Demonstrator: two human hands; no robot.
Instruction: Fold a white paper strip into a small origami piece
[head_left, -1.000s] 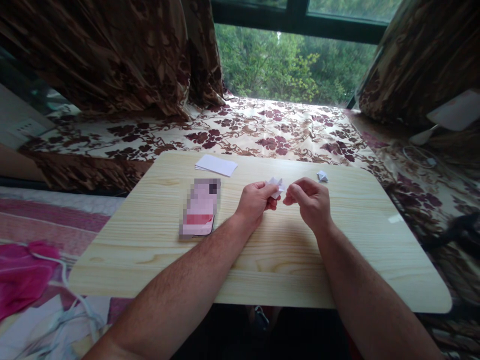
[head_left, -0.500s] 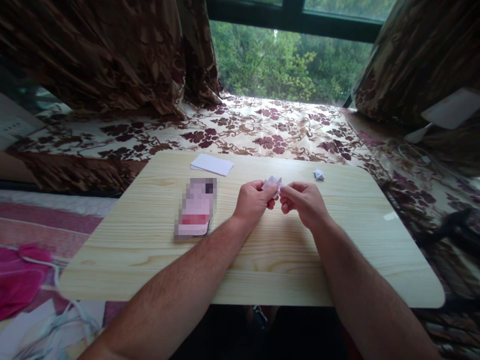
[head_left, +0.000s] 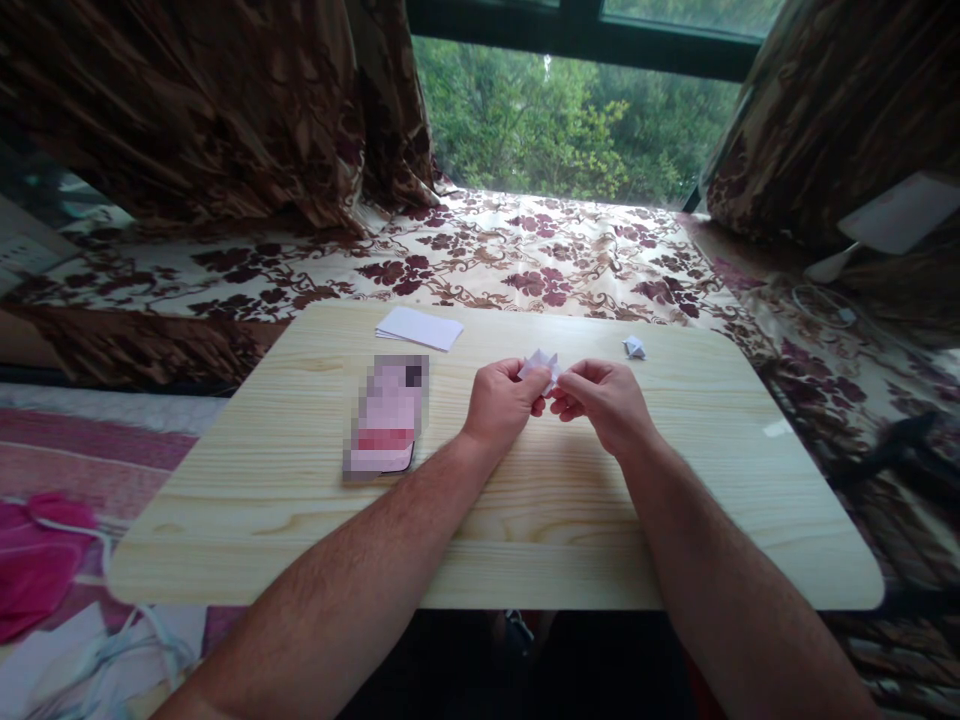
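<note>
A small folded white paper piece [head_left: 541,364] is pinched between both hands just above the light wooden table [head_left: 495,520]. My left hand [head_left: 501,402] grips its left side with curled fingers. My right hand [head_left: 600,403] has closed on its right side, the fingertips of both hands nearly touching. Most of the paper is hidden by the fingers. A second small folded white paper piece [head_left: 634,347] lies on the table beyond my right hand.
A phone [head_left: 386,415] lies on the table left of my hands, with a stack of white paper sheets [head_left: 419,328] behind it. Floral fabric [head_left: 525,255] covers the ledge under the window. Pink cloth [head_left: 34,560] and white cables [head_left: 142,640] lie at the lower left.
My right hand has moved left from a small gap and closed onto the folded paper held by my left hand. The view has shifted slightly.
</note>
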